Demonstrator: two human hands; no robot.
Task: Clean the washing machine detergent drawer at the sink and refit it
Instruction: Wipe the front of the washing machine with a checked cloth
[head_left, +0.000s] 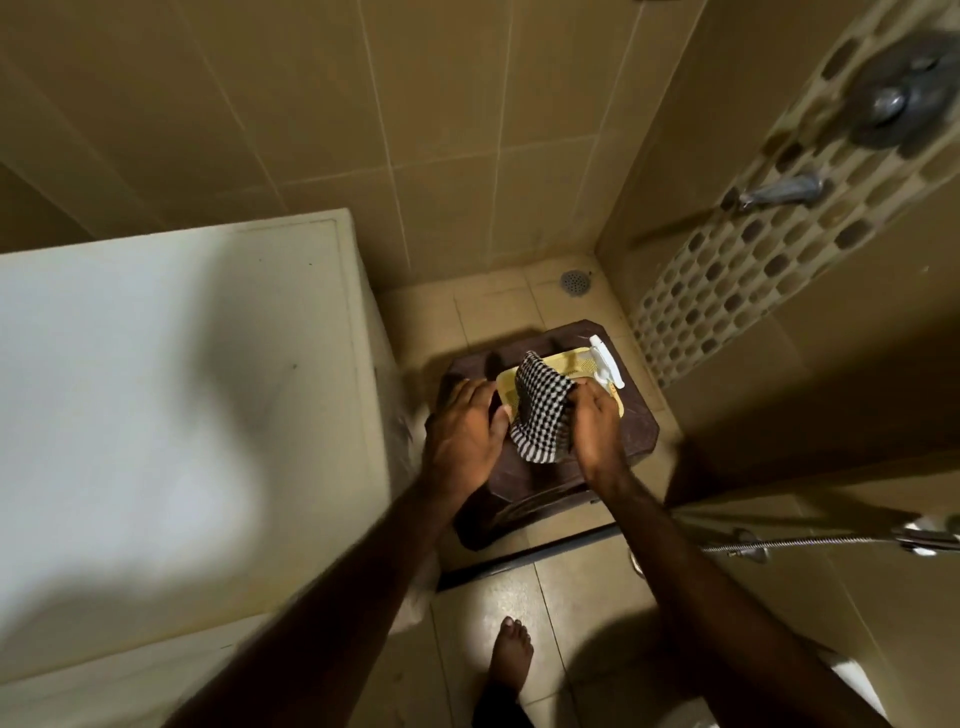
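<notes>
Pinching cloth (540, 410) over drawer (576, 364) with right hand (597, 421), resting left hand (465, 426), fingers spread, on stool (634, 426)

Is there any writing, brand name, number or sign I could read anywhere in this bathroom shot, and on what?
None: no readable text in this view.
White washing machine top: plain, no label visible.
Yellow perforated plastic drawer on the dark brown plastic stool: no markings to be seen.
Black-and-white checked cloth, gripped by the right hand: pattern only.
White plastic piece: blank.
</notes>
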